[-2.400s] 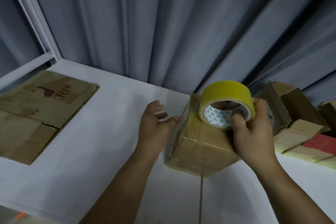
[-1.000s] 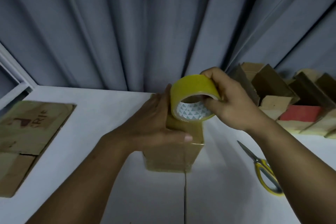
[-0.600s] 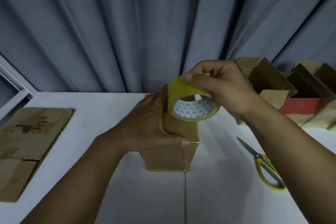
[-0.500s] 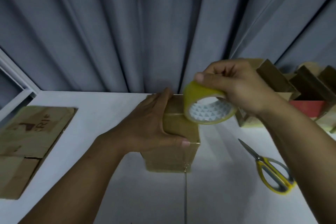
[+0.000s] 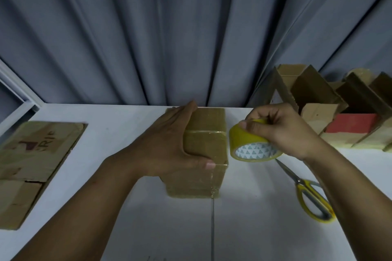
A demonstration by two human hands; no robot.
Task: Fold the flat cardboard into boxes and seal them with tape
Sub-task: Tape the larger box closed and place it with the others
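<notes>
Our left grip [image 5: 167,148] clamps the small brown cardboard box [image 5: 205,146], largely taped, on the white counter [image 5: 127,125]. Right of the box, our right grip [image 5: 284,131] pinches the yellow tape roll [image 5: 244,140]. Left of it, a flat brown cardboard sheet [image 5: 31,161] awaits folding.

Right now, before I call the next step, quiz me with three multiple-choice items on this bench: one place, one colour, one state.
1. The scissors lie where, relative to the box?
A. left of it
B. right of it, on the table
C. on top of it
2. The tape roll in the right hand is:
A. yellow
B. red
C. blue
3. The left hand is:
A. flat on the table
B. gripping the box
C. holding the scissors
Answers: 1 B, they lie by the right forearm. 2 A, its outer band is yellow. 3 B, thumb and fingers wrap the box's top.
</notes>
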